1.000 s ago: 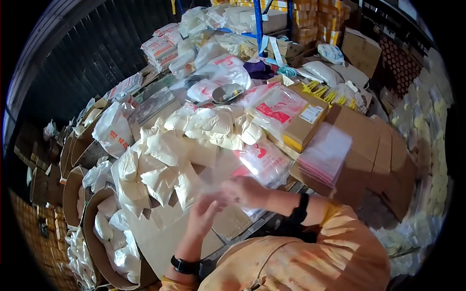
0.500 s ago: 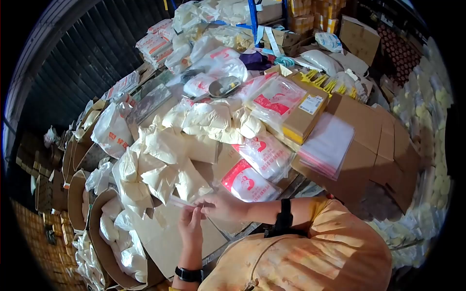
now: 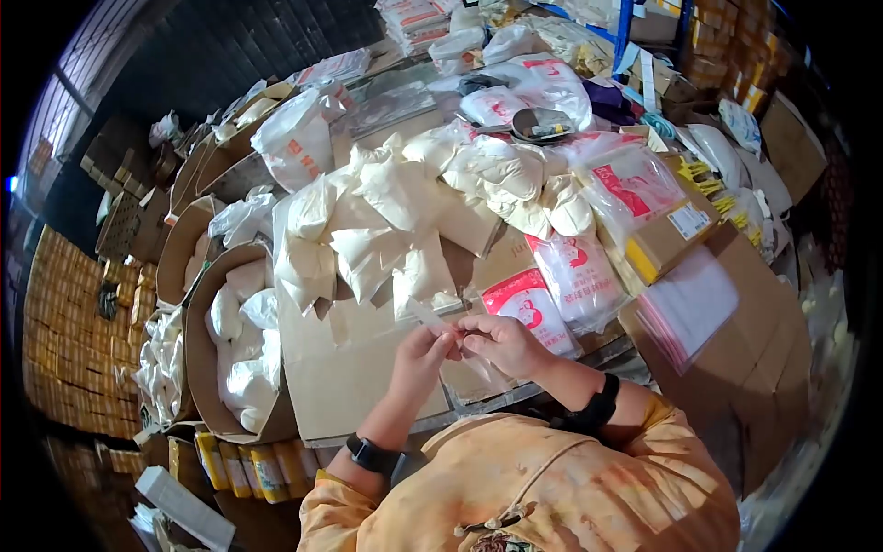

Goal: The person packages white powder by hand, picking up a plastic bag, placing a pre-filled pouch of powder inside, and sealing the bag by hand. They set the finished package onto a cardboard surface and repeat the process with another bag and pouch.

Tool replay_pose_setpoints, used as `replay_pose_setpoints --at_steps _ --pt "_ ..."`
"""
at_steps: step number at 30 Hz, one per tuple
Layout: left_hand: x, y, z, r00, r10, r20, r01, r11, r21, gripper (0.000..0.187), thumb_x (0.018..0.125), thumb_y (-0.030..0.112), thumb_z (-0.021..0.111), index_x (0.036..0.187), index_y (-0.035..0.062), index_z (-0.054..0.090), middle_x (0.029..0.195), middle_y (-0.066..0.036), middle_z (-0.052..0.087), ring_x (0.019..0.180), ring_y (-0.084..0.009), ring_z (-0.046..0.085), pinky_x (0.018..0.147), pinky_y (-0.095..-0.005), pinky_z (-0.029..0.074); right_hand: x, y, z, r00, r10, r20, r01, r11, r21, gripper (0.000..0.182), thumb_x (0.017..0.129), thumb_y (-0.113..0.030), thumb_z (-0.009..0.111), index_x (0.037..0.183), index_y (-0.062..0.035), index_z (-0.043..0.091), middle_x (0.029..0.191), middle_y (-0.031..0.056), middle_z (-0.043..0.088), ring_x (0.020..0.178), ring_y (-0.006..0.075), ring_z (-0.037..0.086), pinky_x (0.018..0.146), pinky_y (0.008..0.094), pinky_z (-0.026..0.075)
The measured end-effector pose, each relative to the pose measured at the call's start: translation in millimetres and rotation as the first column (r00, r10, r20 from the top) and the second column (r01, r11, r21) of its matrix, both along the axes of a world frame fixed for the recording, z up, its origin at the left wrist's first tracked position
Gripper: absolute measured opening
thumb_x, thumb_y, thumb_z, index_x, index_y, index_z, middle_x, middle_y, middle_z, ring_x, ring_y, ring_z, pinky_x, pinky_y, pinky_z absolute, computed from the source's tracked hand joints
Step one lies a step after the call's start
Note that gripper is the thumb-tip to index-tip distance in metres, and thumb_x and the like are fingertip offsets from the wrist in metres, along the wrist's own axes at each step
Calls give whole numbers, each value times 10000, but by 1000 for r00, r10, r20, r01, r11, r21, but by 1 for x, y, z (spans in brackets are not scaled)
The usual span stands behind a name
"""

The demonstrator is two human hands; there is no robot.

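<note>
My left hand (image 3: 418, 354) and my right hand (image 3: 501, 342) both pinched a small clear plastic bag (image 3: 432, 317) between the fingertips, held above the flattened cardboard (image 3: 349, 377), just below the heap of powder-filled bags (image 3: 386, 230).

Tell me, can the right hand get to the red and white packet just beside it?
Probably yes. The right hand is pinching a thin clear bag together with the left hand, and the red and white packet lies uncovered just beyond it, with nothing between.
</note>
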State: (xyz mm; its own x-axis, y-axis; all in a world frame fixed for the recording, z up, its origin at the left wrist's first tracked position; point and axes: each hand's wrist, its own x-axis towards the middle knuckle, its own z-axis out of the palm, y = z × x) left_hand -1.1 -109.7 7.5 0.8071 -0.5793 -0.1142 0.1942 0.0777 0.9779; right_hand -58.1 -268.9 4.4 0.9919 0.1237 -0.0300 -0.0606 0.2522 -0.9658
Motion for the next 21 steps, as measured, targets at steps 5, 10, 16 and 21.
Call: replay_pose_setpoints --at_steps 5,10,16,21 --pt "1 7 -5 1000 -8 23 7 1000 26 122 902 114 508 838 20 553 760 -31 589 671 -96 537 641 -235 448 0 1 5 998 53 20 -53 998 -21 317 879 -63 513 1168 63 478 1002 97 599 917 139 586 828 263 464" --pt "0 10 -8 999 24 38 -25 999 29 117 900 109 514 856 9 556 735 -19 569 664 -84 520 633 -222 440 0 7 7 998 43 49 -39 996 -85 339 862 -64 549 1174 49 480 982 89 609 919 139 590 831 259 458" --pt "1 13 -12 1000 2 28 -1 1000 -5 98 893 95 522 861 5 546 746 -22 569 673 -81 524 631 -214 441 3 9 5 999 36 14 -35 997 -69 283 859 -51 545 1123 47 519 944 70 615 881 132 595 804 250 466" --pt "0 15 -15 999 -11 48 6 994 105 111 878 108 544 856 0 526 756 -34 581 684 -91 557 625 -225 466 7 10 -8 999 18 -33 -27 956 -291 137 861 -58 508 961 11 573 830 56 617 763 119 593 686 260 474"
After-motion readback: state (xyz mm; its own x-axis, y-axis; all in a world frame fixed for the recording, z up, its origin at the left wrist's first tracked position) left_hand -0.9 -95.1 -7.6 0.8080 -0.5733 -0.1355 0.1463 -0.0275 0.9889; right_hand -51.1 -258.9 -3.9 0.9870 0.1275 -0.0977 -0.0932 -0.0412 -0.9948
